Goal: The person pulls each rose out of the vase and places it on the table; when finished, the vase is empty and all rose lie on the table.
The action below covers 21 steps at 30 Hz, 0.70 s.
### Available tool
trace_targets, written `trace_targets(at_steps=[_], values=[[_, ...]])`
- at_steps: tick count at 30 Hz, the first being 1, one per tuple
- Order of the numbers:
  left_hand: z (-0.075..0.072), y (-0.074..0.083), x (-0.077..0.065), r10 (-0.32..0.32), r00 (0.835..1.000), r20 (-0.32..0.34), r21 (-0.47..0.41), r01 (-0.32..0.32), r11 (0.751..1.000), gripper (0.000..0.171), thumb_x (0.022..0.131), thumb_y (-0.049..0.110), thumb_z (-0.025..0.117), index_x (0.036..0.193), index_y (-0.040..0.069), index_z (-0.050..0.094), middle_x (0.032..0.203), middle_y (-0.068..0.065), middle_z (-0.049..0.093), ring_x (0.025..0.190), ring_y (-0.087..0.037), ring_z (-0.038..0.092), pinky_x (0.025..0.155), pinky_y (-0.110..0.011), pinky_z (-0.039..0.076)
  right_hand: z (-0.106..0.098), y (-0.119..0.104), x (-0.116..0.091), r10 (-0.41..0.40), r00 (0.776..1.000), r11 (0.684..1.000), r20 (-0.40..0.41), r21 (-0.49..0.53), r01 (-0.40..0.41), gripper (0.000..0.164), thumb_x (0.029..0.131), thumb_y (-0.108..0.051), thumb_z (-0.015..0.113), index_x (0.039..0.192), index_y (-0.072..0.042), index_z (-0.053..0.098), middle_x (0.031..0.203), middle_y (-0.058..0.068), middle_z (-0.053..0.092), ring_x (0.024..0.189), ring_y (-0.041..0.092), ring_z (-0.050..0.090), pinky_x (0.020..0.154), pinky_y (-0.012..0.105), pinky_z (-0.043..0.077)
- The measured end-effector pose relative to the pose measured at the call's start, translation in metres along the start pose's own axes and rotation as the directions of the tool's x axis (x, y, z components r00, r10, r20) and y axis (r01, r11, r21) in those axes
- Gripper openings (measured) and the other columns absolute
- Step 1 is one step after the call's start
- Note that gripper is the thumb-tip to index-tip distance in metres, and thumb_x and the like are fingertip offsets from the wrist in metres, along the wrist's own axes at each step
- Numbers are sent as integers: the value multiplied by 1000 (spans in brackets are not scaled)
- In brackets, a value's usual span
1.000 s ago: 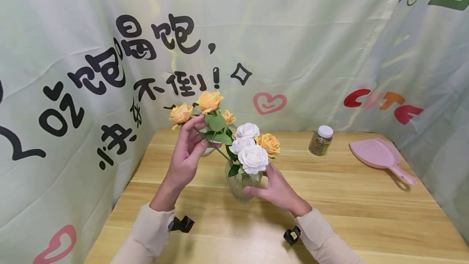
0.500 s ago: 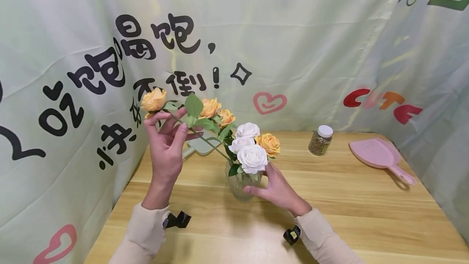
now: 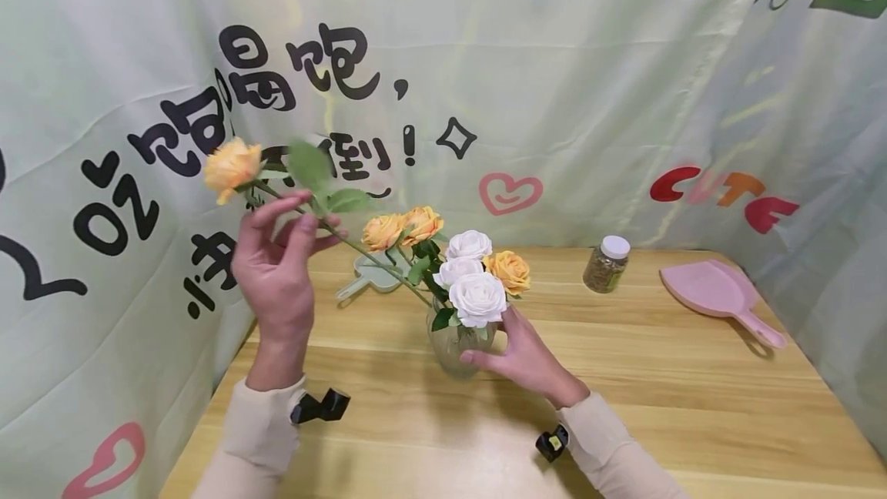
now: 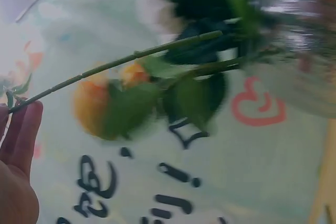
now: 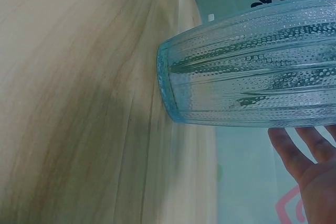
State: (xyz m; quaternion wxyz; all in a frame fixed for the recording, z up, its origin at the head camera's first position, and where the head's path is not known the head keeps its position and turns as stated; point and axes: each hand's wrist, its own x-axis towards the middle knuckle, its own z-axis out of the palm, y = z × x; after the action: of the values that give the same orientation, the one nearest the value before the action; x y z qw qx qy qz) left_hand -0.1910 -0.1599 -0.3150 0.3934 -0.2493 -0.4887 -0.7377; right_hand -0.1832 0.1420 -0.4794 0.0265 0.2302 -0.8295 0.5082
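Note:
My left hand [image 3: 277, 283] pinches the green stem of a yellow-orange rose [image 3: 233, 168] to the left of the glass vase [image 3: 453, 349]. The stem slants down toward the vase, and in the left wrist view its cut end [image 4: 216, 34] shows outside the vase mouth. With thumb in front and fingers behind, my right hand [image 3: 530, 360] holds the vase upright on the table. The right wrist view shows its fingers [image 5: 294, 153] against the textured glass. White roses [image 3: 478, 300] and several orange roses [image 3: 509, 272] stand in the vase.
Behind the left hand lies a pale grey-green flat piece with a handle [image 3: 377, 274]. Farther right on the wooden table [image 3: 658, 391] are a white-lidded jar [image 3: 606, 266] and a pink dustpan-shaped piece [image 3: 714, 291]. Printed cloth [image 3: 589, 98] hangs around the back and sides.
The left hand has moved left and up with one orange rose, drawing its stem out of the vase. Other orange roses sank back toward the bunch. The right hand and vase stayed put.

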Motion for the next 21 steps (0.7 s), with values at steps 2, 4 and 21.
trace_targets(at_steps=[2, 4, 21], values=[[-2, 6, 7, 20, 999, -37, -26, -21, 999, 21, 98, -18, 66, 119, -14, 66, 121, -20, 73, 84, -27, 80, 72, -40, 70, 0, -1, 0, 9, 1000, 1000, -3, 5, -9, 111, 84, -43, 94, 173, -28, 28, 169, 17, 45, 144, 44, 56, 118, 71, 47], [-7, 11, 13, 17, 998, -65, -52, -21, 998, 22, 97, -19, 66, 119, -14, 66, 120, -23, 73, 82, -29, 79, 70, -41, 70, 0, 0, 0, 10, 1000, 1000, 0, 10, -10, 111, 85, -43, 94, 173, -29, 28, 170, 16, 44, 146, 44, 55, 118, 71, 47], [-122, 11, 15, -490, 869, 63, 337, 444, 830, 29, 100, -7, 73, 129, -8, 70, 130, -4, 78, 84, -11, 80, 72, -28, 68, 0, 2, 2, -20, 1000, 1000, 1, 20, 20, 112, 86, -39, 94, 174, -28, 25, 171, 16, 42, 149, 44, 52, 120, 68, 46]])
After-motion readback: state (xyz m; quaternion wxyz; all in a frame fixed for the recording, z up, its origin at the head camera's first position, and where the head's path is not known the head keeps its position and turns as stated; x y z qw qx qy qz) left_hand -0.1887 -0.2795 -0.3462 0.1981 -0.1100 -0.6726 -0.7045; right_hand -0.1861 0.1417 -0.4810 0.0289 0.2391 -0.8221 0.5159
